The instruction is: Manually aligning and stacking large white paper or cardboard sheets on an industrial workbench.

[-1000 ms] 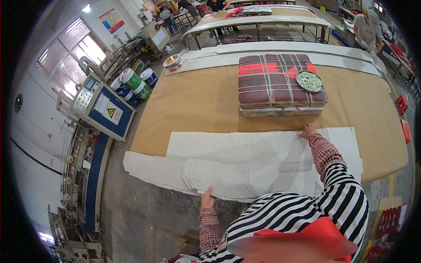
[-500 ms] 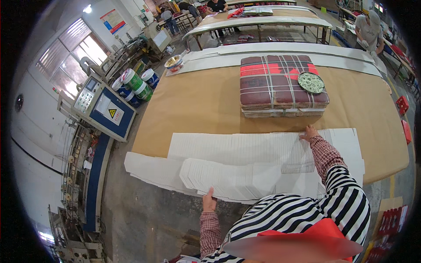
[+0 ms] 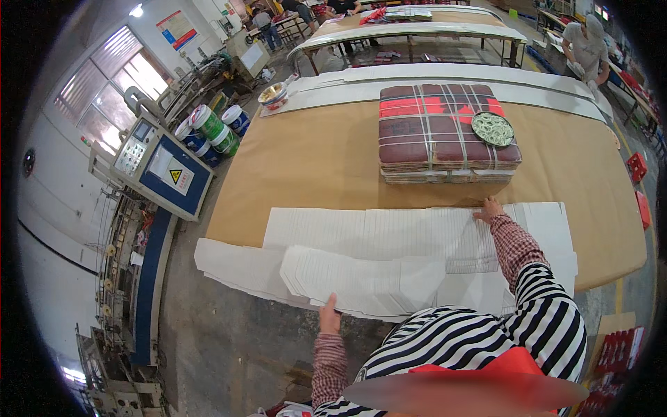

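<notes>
on white sheets (image 3: 389, 240), both hands flat

A: Where does this view sit?

B: On the person's head, looking steeply down and forward over their own striped chest, which fills the lower edge. It's the only view, so nothing is shared with another.

A: How close?

B: Near enough that the brown counter (image 3: 326, 160) spans the middle, with the white sheets (image 3: 389, 250) just below centre. The lens is a wide fisheye, so the counter's straight edges bow toward the rim, and the far hall shows along the top.
</notes>
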Demonstrator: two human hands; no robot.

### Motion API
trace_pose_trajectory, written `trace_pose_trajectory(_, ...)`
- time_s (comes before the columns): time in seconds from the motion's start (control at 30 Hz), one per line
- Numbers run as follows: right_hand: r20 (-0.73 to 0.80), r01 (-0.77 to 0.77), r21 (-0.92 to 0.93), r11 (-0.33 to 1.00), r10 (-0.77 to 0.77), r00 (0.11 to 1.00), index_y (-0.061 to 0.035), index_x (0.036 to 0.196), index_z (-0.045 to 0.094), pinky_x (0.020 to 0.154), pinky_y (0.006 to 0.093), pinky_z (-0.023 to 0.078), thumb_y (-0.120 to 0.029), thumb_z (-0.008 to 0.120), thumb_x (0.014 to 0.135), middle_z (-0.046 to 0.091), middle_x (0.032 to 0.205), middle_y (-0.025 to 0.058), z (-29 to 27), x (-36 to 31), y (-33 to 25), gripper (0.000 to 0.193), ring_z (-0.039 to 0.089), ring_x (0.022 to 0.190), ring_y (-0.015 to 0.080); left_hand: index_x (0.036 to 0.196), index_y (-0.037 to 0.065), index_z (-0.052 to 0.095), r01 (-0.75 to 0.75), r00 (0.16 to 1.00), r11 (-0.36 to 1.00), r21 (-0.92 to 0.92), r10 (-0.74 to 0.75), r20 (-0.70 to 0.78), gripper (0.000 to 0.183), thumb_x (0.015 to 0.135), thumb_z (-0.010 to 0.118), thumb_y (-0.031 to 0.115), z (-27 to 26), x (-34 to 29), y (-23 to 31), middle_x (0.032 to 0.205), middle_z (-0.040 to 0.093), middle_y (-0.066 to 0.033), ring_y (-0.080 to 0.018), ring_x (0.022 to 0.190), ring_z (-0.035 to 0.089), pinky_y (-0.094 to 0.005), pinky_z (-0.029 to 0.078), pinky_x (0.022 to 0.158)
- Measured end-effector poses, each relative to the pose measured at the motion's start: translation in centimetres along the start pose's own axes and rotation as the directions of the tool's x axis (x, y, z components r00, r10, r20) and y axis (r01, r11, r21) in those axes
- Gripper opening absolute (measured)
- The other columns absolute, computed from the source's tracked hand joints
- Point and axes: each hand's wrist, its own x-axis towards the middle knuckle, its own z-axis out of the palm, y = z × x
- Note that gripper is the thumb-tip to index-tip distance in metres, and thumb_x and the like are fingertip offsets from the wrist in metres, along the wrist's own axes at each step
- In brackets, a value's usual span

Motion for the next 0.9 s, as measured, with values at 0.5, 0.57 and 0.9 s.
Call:
trace_pose_trajectory(0.5, 0.031, 0.052, 0.038, 0.998, -0.053, 0.998, 0.0022, 0.119, 0.039, 0.095, 0.039, 0.035, -0.05, 0.066, 0.064, 0.038, 0.124, 0.0189, 1.3, 0.0, 0.3, 0.081, 0.038, 0.115, 0.0322, 0.116, -0.004, 0.045, -0.148, 0.988, 0.981, -0.124, 0.152, 0.026, 0.041, 0.081, 0.058, 0.013, 0.0, -1.5, -2.7, 0.115, 0.05, -0.0132, -0.0246, 0.106, 0.048, -0.0351, 0.037, 0.091)
trace_pose_trajectory(0.57, -0.118, 0.109, -0.109, 0.988, -0.121, 0.986, 0.0026, 0.122, 0.037, 0.096, 0.0405, 0.033, -0.053, 0.065, 0.064, 0.035, 0.127, 0.022, 3.2, 2.1, 3.7, 0.085, 0.036, 0.117, 0.0348, 0.125, -0.001, 0.035, 0.264, 0.924, 0.882, -0.39, -0.115, 0.366, 0.049, 0.082, 0.056, 0.007, -0.9, 1.1, -1.5, 0.124, 0.043, -0.0109, -0.0233, 0.111, 0.044, -0.0355, 0.036, 0.094)
trace_pose_trajectory(0.9, 0.082, 0.152, -0.029, 0.988, -0.149, 0.985, -0.0026, 0.127, 0.034, 0.099, 0.0372, 0.031, -0.05, 0.059, 0.073, 0.032, 0.131, 0.0173, 3.0, 2.9, 2.5, 0.076, 0.033, 0.12, 0.0304, 0.092, -0.004, 0.057, -0.404, 0.849, 0.801, 0.441, 0.508, -0.144, 0.024, 0.081, 0.06, 0.017, 2.5, -2.1, -2.5, 0.09, 0.059, -0.0108, -0.0182, 0.079, 0.056, -0.0264, 0.043, 0.071)
